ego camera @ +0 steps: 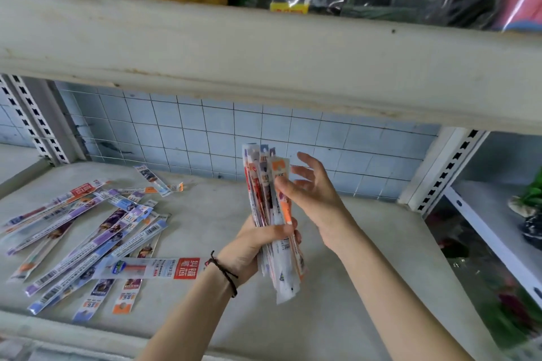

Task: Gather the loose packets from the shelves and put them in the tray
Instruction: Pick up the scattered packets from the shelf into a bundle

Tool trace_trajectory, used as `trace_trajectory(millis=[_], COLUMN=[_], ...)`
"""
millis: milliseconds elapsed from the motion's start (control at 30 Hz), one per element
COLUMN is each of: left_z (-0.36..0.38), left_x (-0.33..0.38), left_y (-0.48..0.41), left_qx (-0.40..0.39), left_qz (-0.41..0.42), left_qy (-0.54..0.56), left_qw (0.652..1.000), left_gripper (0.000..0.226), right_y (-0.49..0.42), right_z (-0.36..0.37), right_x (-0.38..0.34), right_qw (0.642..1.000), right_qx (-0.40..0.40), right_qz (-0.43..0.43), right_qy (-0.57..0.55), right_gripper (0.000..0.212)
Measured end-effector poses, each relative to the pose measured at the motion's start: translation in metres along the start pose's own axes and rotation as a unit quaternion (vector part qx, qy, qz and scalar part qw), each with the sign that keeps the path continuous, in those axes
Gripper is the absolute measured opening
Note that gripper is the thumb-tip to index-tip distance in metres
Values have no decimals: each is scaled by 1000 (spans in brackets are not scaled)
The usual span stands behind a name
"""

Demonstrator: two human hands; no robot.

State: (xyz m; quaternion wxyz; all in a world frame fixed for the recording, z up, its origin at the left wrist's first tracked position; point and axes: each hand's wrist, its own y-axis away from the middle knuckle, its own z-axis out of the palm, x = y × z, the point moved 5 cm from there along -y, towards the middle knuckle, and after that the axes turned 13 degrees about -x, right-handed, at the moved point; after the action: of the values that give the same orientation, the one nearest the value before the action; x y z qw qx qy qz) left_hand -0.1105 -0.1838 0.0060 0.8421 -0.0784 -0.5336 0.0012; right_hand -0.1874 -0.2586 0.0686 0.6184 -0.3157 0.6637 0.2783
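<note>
Slim packets: a bundle of packets held upright, loose packets strewn on the shelf.
The bundle stood nearly vertical and fanned at the top, an orange-and-white packet foremost, gripped low by the left hand. At its 9 o'clock the loose packets lay flat and criss-crossed, mostly purple, blue and white. A red-labelled packet lay crosswise at 7 o'clock.

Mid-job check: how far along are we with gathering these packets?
Done: a bundle of packets is collected, gripped upright by the left hand. In hand: the right hand touches the bundle with its thumb, fingers spread. Left: many loose packets lie on the shelf, and no tray is in view, so nothing shows as delivered.
</note>
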Motion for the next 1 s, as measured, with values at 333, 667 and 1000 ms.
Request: trace_trajectory(millis=[333, 667, 1000], left_z=[7, 16, 13], left_x=[-14, -24, -32], left_y=[-30, -29, -25], left_qx=[22, 17, -4], left_qz=[9, -16, -21], left_qy=[-272, -289, -210], left_qw=[962, 957, 977], left_gripper=[33, 41, 43], right_y=[6, 7, 10], right_z=[-15, -20, -27], right_x=[-3, 9, 15], right_qw=[992, 986, 972], right_qx=[-77, -97, -205], right_qz=[-81, -96, -65], right_qy=[-54, -97, -94], right_gripper=[87, 60, 117])
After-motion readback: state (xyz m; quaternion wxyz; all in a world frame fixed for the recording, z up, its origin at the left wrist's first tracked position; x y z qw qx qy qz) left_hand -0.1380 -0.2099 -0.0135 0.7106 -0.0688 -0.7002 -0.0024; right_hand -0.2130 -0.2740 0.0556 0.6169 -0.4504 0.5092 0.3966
